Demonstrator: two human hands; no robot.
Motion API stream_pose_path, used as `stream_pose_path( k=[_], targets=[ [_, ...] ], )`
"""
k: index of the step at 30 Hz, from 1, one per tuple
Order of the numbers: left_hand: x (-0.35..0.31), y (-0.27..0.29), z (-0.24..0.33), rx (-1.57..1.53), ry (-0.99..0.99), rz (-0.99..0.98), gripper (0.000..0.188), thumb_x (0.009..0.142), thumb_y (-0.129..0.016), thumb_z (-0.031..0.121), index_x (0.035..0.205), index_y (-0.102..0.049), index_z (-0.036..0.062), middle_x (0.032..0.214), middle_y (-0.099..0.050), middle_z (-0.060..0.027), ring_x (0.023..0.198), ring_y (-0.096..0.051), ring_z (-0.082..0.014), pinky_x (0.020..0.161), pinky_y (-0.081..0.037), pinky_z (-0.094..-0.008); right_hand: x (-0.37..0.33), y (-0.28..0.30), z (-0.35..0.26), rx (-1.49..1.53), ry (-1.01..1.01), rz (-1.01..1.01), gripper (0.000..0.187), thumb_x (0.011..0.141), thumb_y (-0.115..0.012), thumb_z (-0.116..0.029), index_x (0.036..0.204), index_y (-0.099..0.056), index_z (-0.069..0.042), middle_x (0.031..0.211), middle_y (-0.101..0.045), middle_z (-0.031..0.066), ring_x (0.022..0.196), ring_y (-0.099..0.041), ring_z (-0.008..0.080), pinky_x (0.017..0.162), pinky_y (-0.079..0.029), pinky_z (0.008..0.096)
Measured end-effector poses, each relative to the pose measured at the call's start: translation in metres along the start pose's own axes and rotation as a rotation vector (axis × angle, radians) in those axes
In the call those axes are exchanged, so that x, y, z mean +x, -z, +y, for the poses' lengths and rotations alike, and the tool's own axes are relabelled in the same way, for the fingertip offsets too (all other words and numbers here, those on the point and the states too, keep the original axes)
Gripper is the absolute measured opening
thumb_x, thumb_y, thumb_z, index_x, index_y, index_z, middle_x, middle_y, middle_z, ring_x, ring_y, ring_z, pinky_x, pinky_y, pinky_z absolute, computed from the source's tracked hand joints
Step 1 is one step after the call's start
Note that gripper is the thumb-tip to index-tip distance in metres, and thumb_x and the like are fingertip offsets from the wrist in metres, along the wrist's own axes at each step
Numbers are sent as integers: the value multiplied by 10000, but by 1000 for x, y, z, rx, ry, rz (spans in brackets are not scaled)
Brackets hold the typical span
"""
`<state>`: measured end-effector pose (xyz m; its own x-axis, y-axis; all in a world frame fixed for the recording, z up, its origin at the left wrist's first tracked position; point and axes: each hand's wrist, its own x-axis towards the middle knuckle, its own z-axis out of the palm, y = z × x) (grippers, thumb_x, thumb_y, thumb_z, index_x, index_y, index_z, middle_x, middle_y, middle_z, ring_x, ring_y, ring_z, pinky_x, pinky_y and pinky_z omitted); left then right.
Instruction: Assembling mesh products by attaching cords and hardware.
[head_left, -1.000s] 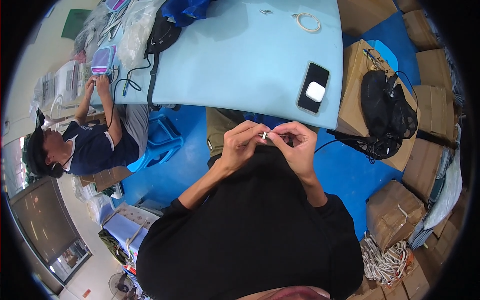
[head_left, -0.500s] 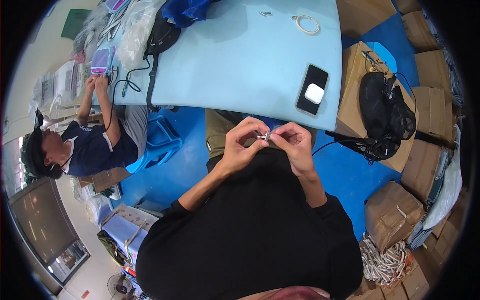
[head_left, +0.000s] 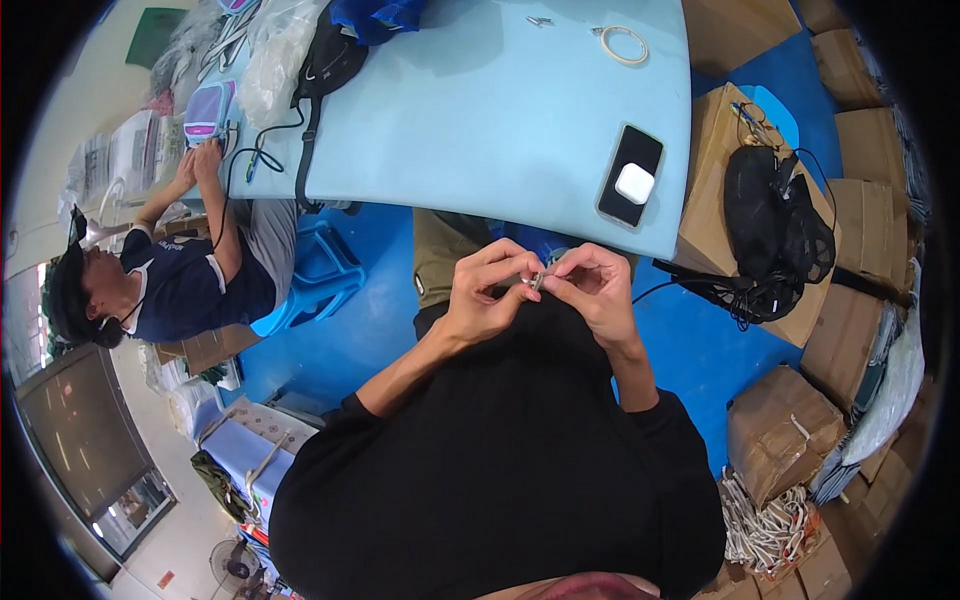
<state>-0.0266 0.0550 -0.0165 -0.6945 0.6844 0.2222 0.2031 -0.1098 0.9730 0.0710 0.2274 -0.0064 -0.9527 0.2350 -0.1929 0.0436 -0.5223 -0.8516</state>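
Note:
Between both hands, in front of my chest and off the table's near edge, is a small silvery metal piece (head_left: 537, 282); its exact kind is too small to make out. My left hand (head_left: 490, 287) pinches it from the left with thumb and forefinger. From the other side my right hand (head_left: 592, 290) closes thumb and fingertips on it, so the fingers of both hands nearly touch. Some similar small metal pieces (head_left: 540, 21) lie at the far side of the light-blue table (head_left: 450, 130), left of a cream-coloured ring, perhaps a tape roll (head_left: 624, 45).
On the table's right lie a phone (head_left: 630, 205) and a white case (head_left: 635, 184) on top. A black bag (head_left: 330, 68) and clear plastic (head_left: 270, 75) sit far left. Another person (head_left: 200, 270) works at the left with a purple pouch (head_left: 208, 110). Cardboard boxes (head_left: 785, 430) stand at right.
The small metal piece has turned between my fingertips and now shows less. My hands stay close together, nearly in place. The co-worker's hands shifted slightly at the pouch.

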Motion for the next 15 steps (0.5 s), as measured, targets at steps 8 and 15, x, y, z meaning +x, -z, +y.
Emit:
stream_pose_path(
  k=[8,15],
  targets=[
    [-12,-8,6,-67,54,56,215,846,-737,-120,1054,-732,-66,969,-659,-88,806,-628,-112,702,-530,-227,-5,-1,1,-91,92,-9,130,854,-789,98,914,-710,14,920,-748,103,872,-721,147,824,-583,274],
    [-24,-13,12,-69,116,138,178,896,-761,-38,1065,-726,-83,987,-663,-92,811,-640,-111,706,-535,-226,-17,-13,1,-139,-7,115,130,847,-786,107,904,-715,13,912,-751,106,862,-743,166,850,-596,292]
  ],
)
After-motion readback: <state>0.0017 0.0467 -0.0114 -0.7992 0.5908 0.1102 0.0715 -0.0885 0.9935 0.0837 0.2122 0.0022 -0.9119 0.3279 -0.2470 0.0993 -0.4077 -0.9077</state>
